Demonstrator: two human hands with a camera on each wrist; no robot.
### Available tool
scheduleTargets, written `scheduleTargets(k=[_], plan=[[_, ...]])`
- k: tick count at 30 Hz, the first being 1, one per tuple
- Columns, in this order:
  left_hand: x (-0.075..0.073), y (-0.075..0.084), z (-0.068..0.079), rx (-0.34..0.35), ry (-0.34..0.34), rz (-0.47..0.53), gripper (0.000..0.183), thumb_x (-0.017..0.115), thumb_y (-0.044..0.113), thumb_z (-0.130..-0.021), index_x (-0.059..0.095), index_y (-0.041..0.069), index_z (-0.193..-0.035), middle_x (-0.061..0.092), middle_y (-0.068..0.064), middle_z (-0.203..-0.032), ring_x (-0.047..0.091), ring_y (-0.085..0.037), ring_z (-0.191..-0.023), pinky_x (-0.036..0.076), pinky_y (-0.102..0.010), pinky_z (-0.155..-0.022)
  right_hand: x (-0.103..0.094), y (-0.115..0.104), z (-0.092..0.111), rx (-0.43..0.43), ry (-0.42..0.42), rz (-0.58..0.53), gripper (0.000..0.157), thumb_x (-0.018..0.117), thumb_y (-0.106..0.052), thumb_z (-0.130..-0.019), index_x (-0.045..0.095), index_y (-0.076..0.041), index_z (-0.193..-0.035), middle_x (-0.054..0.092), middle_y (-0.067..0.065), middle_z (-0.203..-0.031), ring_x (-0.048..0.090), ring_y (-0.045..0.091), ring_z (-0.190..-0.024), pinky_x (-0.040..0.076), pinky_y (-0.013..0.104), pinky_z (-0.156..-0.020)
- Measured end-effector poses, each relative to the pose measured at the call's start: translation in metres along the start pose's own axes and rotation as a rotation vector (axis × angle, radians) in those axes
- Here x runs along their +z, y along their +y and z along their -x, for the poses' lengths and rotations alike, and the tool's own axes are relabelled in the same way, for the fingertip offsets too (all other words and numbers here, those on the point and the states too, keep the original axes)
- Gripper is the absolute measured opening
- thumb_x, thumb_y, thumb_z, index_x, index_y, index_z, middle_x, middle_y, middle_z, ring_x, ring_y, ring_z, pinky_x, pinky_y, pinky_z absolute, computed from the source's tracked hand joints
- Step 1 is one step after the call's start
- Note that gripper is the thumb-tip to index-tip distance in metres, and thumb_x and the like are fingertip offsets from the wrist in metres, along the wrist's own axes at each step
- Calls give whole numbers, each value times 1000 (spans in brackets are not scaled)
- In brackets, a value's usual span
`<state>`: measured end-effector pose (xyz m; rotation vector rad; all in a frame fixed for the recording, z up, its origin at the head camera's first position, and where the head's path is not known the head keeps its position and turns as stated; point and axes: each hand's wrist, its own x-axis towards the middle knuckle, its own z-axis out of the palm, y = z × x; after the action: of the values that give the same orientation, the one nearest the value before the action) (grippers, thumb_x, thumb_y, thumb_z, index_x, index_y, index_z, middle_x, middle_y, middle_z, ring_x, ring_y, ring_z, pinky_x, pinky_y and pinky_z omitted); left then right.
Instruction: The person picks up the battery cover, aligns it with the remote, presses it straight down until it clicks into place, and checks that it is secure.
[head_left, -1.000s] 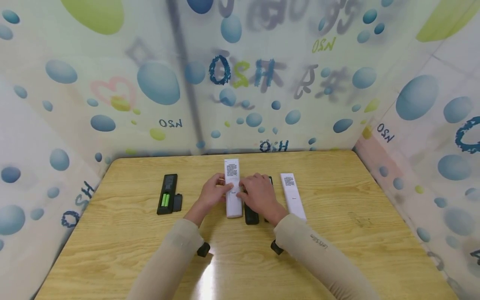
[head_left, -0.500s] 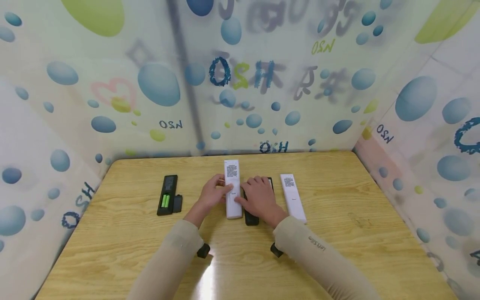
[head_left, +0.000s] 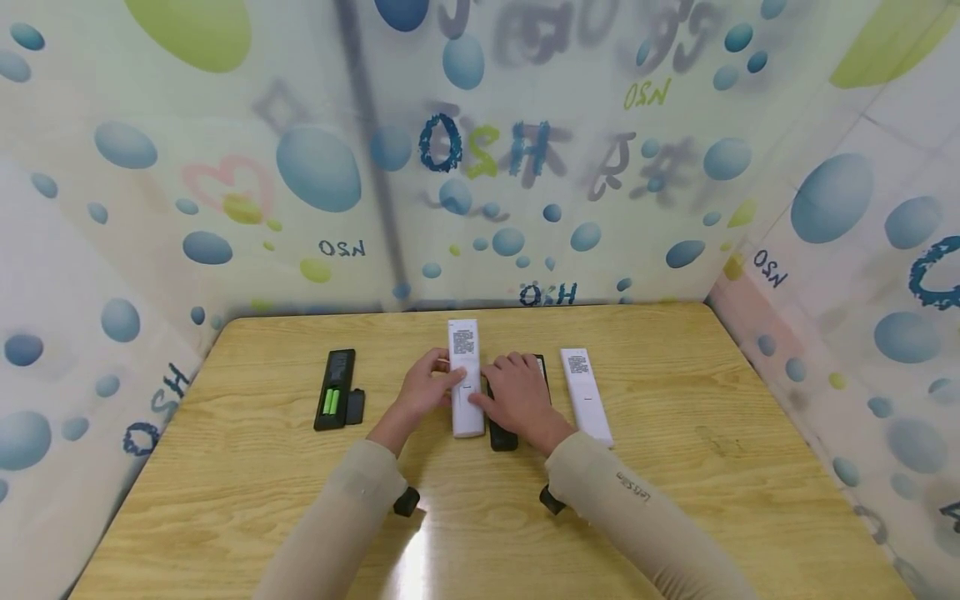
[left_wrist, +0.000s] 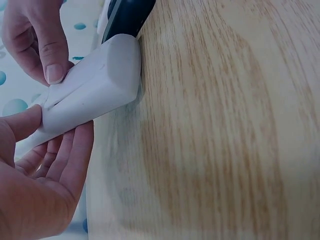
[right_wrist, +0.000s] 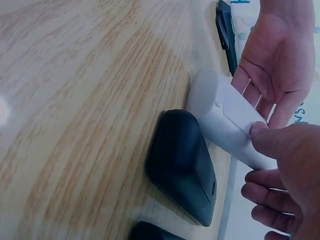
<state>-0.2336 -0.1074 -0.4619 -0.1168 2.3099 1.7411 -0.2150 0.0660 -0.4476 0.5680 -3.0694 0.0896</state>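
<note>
A white remote control [head_left: 465, 342] lies back side up near the table's middle, its printed label at the far end and its battery cover at the near end. My left hand [head_left: 424, 385] grips it from the left, thumb on top and fingers curled against the side and underside, as the left wrist view shows. On the right, my right hand [head_left: 521, 392] has its thumb [right_wrist: 267, 140] pressed on the cover and its other fingers bent along the remote's right side. The cover looks seated. Under and beside my right hand lies a black remote [right_wrist: 182, 167], partly hidden.
Another dark remote [head_left: 542, 363] shows behind my right hand. Farther right lies a second white remote [head_left: 587, 396], back up. At left, an opened black remote [head_left: 340, 367] holds green batteries [head_left: 331, 402], with its loose cover [head_left: 356, 407] beside it.
My right thumb has slid a little toward the near end of the white remote, and the right hand has shifted slightly. The left hand and the remotes have stayed in place.
</note>
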Motion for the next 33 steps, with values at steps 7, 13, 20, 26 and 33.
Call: scheduleTargets(k=[7, 13, 20, 26, 33], plan=[[0, 1, 0, 3, -4, 2, 32, 62, 22, -97, 54, 12, -126, 55, -14, -121, 61, -20, -88, 58, -40, -73, -3, -2, 0, 9, 1, -20, 54, 54, -60, -92, 64, -19, -125, 65, 3, -122, 54, 24, -116, 38, 45, -106], [0, 1, 0, 3, -6, 7, 31, 62, 22, -97, 55, 12, -126, 55, -13, -120, 61, -20, -89, 58, -39, -73, -3, -3, -1, 19, -2, -30, 54, 55, -59, -92, 64, -18, -125, 65, 3, -120, 54, 24, -114, 38, 44, -105], [-1, -1, -3, -1, -12, 9, 32, 62, 22, -96, 55, 13, -126, 54, -13, -121, 61, -21, -91, 59, -38, -74, -3, -3, -2, 18, 1, -32, 54, 55, -60, -92, 64, -18, -124, 66, 3, -120, 54, 24, -114, 38, 44, -104], [-1, 0, -1, 4, -8, 5, 31, 62, 22, -97, 54, 13, -125, 54, -13, -121, 60, -20, -90, 58, -38, -73, -1, -3, -3, 19, 12, -34, 53, 55, -59, -92, 64, -17, -124, 66, 4, -118, 54, 25, -114, 38, 45, -104], [0, 2, 3, 8, -10, 8, 31, 61, 21, -97, 54, 12, -126, 55, -14, -121, 60, -20, -89, 58, -40, -75, 1, -3, -3, 21, 27, -43, 53, 57, -60, -90, 65, -17, -120, 67, 4, -113, 55, 25, -109, 39, 45, -101]])
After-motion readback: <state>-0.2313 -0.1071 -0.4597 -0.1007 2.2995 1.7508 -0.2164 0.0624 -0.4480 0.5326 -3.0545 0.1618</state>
